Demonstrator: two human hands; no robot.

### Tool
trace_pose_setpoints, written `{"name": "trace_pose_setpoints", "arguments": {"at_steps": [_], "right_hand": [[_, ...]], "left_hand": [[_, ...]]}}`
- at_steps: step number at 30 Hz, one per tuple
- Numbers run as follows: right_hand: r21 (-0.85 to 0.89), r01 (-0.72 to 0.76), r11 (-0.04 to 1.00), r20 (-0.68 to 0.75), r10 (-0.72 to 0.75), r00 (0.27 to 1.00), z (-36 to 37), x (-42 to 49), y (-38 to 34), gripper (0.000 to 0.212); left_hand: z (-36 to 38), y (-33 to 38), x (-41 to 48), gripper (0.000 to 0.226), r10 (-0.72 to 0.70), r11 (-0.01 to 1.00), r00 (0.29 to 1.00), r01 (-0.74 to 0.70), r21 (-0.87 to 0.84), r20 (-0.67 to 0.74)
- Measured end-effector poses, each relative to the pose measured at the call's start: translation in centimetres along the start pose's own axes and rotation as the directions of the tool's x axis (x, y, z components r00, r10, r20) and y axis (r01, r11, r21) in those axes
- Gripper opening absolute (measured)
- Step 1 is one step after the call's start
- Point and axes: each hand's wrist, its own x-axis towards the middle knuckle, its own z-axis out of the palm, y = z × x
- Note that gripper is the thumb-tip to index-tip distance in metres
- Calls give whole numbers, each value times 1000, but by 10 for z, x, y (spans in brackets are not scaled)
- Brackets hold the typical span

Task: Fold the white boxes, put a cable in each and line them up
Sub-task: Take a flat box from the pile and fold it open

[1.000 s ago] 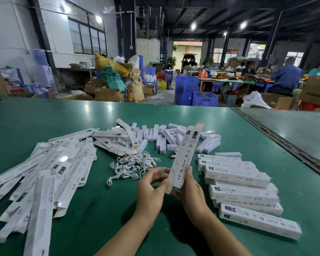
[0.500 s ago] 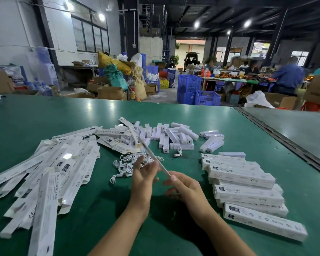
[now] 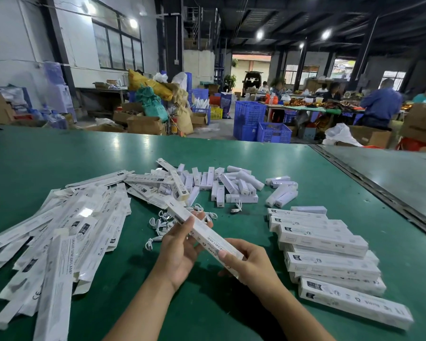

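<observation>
The white box is up off the worktop, gripped by both hands. The left hand wraps around its middle and the right hand pinches the near end. Its long axis runs diagonally, with the far end pointing up-left and the near end down-right toward the right hand. The cables sit in a heap just past the left hand, right under the box's far end, so I'd guess the left hand is the one to grab a cable. Can't tell if that far end is open. The row of finished boxes is off to the right, on the right hand's side.

Long white box held aslant, finished boxes rowed right
</observation>
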Motion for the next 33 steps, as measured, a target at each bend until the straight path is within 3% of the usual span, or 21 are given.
{"name": "trace_pose_setpoints", "arguments": {"at_steps": [7, 13, 17, 22, 24, 27, 30, 33], "right_hand": [[-36, -54, 998, -15, 53, 998, 0, 0, -1, 17], [-120, -24, 993, -14, 22, 1000, 2, 0, 1, 11], [-134, -18, 991, -17, 16, 1000, 3, 1, 3, 9], [-140, 61, 988, -125, -78, 989, 2, 6, 10, 14], [-140, 89, 986, -175, -113, 978, 0, 8, 11, 15], [-132, 105, 986, -229, -133, 964, -3, 10, 12, 17], [-103, 94, 990, -270, -118, 955, -4, 10, 14, 22], [-61, 82, 995, -266, -95, 959, -5, 10, 14, 31]], "left_hand": [[-2, -2, -1, 35, 16, 998, 1000, -16, 54, -2], [0, -12, 3, 41, 8, 999, 997, -11, -30, -77], [-2, -14, 6, 27, 5, 999, 991, -11, -42, -137], [1, -20, 4, 44, 76, 981, 988, -50, 185, -134], [1, -27, 1, 56, 176, 902, 978, -115, 416, -112], [-1, -37, -5, 74, 244, 650, 967, -220, 727, 75], [0, -44, -10, 79, 198, 463, 955, -291, 837, 222], [3, -46, -13, 82, 189, 381, 943, -328, 864, 275]]}}
